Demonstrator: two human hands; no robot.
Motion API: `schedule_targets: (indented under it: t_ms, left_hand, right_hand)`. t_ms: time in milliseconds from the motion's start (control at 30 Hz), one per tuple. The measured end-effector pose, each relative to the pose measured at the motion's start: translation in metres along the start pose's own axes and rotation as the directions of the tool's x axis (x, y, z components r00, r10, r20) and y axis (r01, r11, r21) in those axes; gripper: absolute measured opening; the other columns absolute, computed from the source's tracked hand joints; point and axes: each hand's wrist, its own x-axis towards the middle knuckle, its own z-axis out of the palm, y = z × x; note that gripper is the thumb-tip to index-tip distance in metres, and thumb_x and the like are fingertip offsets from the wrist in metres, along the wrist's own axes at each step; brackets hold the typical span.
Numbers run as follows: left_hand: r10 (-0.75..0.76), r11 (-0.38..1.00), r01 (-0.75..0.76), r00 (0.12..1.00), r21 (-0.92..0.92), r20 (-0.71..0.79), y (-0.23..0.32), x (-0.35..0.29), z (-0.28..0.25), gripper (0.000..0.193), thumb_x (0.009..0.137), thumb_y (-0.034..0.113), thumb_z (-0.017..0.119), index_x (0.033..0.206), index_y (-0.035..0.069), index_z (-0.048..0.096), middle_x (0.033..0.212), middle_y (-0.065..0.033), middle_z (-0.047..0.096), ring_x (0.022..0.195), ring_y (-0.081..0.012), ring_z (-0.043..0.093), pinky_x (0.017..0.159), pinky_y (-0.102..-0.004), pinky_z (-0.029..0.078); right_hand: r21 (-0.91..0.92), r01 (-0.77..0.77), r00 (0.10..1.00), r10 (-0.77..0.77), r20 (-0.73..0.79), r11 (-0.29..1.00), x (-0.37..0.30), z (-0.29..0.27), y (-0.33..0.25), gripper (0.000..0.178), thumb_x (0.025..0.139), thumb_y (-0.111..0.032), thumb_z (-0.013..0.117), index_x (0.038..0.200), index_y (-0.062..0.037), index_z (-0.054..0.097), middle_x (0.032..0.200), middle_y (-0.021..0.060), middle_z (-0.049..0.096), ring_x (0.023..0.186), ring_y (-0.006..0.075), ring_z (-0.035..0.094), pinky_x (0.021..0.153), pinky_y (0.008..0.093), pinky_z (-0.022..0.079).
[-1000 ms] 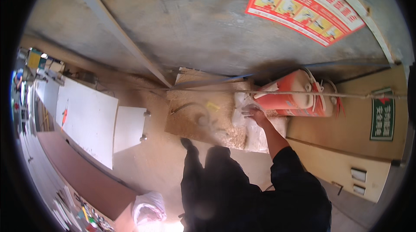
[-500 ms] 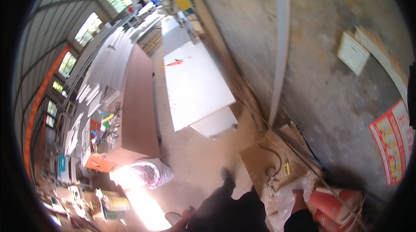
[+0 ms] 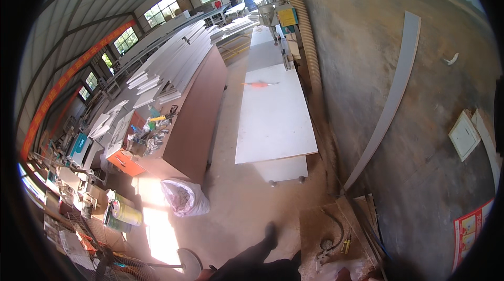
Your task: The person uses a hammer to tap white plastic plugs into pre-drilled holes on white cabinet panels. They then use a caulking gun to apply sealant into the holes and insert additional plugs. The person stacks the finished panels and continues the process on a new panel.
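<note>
Only a small part of my left hand (image 3: 205, 275) shows at the lower edge, beside my dark trouser leg; its fingers are too cut off to read. My right hand (image 3: 344, 274) is also cropped at the bottom, close to a crumpled clear plastic bag (image 3: 326, 270) on a brown board (image 3: 311, 228). Whether it grips the bag cannot be made out. Farther up the board lie a dark curved hose (image 3: 336, 219) with a round end and yellow-handled pliers (image 3: 346, 246).
Ahead stands a long white-topped table (image 3: 275, 123) with an orange tool (image 3: 257, 85). Left of it, a brown cabinet (image 3: 194, 115) carries stacked white strips (image 3: 176, 71). An open white sack (image 3: 197, 202) and a wire-caged fan (image 3: 100, 255) stand on the left. A grey strip (image 3: 391, 92) leans on the wall.
My view has swung left and upward, so the table and wall sit farther right. Both hands have dropped toward the lower edge, and the red containers at the right have left the picture.
</note>
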Motion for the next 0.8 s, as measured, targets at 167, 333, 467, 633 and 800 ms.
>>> schedule_targets:
  t_ms: [167, 333, 467, 633, 800]
  left_hand:
    - [-0.033, 0.999, 0.033, 0.999, -0.039, -0.007, 0.001, 0.000, 0.004, 0.056, 0.092, 0.056, 0.055, 0.120, 0.008, 0.062, 0.094, -0.0227, 0.075, 0.094, -0.0390, 0.074, 0.085, -0.0487, 0.057]
    - [-0.043, 0.998, 0.043, 0.999, -0.035, -0.009, 0.001, 0.001, -0.002, 0.059, 0.090, 0.060, 0.058, 0.116, 0.007, 0.066, 0.094, -0.0230, 0.076, 0.096, -0.0383, 0.074, 0.085, -0.0479, 0.057]
    - [-0.048, 0.998, 0.048, 0.999, -0.044, -0.007, 0.005, 0.005, -0.005, 0.062, 0.088, 0.063, 0.059, 0.113, 0.006, 0.069, 0.095, -0.0232, 0.076, 0.097, -0.0377, 0.074, 0.086, -0.0472, 0.057]
    - [-0.052, 0.997, 0.052, 0.999, -0.056, -0.005, 0.001, 0.007, -0.004, 0.066, 0.086, 0.067, 0.062, 0.109, 0.005, 0.073, 0.096, -0.0235, 0.076, 0.099, -0.0369, 0.075, 0.087, -0.0464, 0.057]
    - [-0.039, 0.996, 0.037, 0.999, -0.076, -0.017, -0.019, 0.023, 0.003, 0.071, 0.084, 0.070, 0.064, 0.105, 0.004, 0.077, 0.097, -0.0238, 0.076, 0.101, -0.0362, 0.075, 0.088, -0.0456, 0.057]
  right_hand:
    - [-0.007, 0.011, 1.000, -0.011, -0.008, 1.000, 0.009, -0.015, -0.025, 0.024, 0.094, -0.023, 0.069, 0.113, -0.0073, 0.071, 0.113, 0.0181, 0.071, 0.101, 0.0318, 0.070, 0.085, 0.0456, 0.057]
    - [0.006, 0.010, 1.000, -0.010, -0.015, 1.000, 0.007, -0.016, -0.031, 0.024, 0.095, -0.023, 0.068, 0.112, -0.0071, 0.071, 0.113, 0.0185, 0.071, 0.100, 0.0319, 0.071, 0.084, 0.0459, 0.057]
    - [0.013, 0.006, 1.000, -0.005, -0.022, 1.000, 0.012, -0.019, -0.035, 0.024, 0.095, -0.023, 0.068, 0.112, -0.0069, 0.071, 0.112, 0.0187, 0.072, 0.099, 0.0319, 0.071, 0.083, 0.0461, 0.057]
    - [0.009, 0.003, 1.000, -0.003, -0.021, 1.000, 0.009, -0.023, -0.038, 0.023, 0.096, -0.023, 0.068, 0.111, -0.0067, 0.071, 0.112, 0.0191, 0.072, 0.099, 0.0319, 0.071, 0.082, 0.0464, 0.057]
    - [-0.012, 0.017, 1.000, -0.017, -0.018, 1.000, 0.011, -0.034, -0.051, 0.023, 0.096, -0.024, 0.067, 0.111, -0.0065, 0.071, 0.111, 0.0194, 0.072, 0.098, 0.0319, 0.071, 0.081, 0.0467, 0.057]
